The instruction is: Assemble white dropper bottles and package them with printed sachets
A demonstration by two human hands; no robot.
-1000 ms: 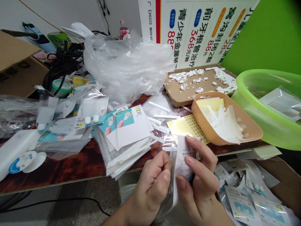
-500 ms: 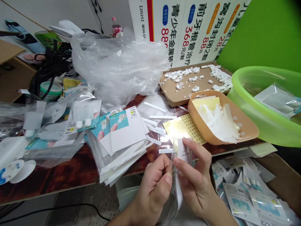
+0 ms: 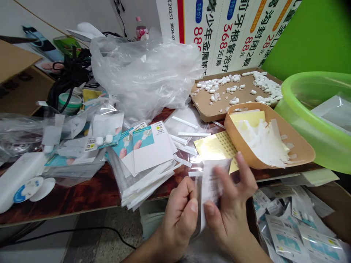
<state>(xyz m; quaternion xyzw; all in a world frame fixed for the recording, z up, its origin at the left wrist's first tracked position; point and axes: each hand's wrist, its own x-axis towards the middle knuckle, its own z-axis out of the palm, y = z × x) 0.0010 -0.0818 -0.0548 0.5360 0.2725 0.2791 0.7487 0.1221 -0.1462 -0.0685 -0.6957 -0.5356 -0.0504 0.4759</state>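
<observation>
My left hand (image 3: 182,212) is closed, pinching the left edge of a clear plastic packet with a white printed card (image 3: 215,179) inside. My right hand (image 3: 233,204) is at the packet's right side, fingers spread and partly blurred, its thumb against the card's face. The packet stands roughly upright at the table's front edge. Beyond it lie loose white strips (image 3: 194,134) and a gold sticker sheet (image 3: 216,144). To the left is a fanned stack of bagged cards (image 3: 156,157) with teal pictures.
An orange tray (image 3: 301,157) holds white strips. Behind it, a cardboard tray (image 3: 208,109) carries small white capsule-like pieces. A green basin (image 3: 290,106) stands right, above a box of filled packets (image 3: 290,237). Crumpled clear plastic (image 3: 148,76) rises at the back; bagged items (image 3: 104,128) clutter the left.
My right fingers have lifted and spread from their grip at the packet's top. The printed card now faces me more broadly. My left hand keeps its hold; the view has shifted slightly left.
</observation>
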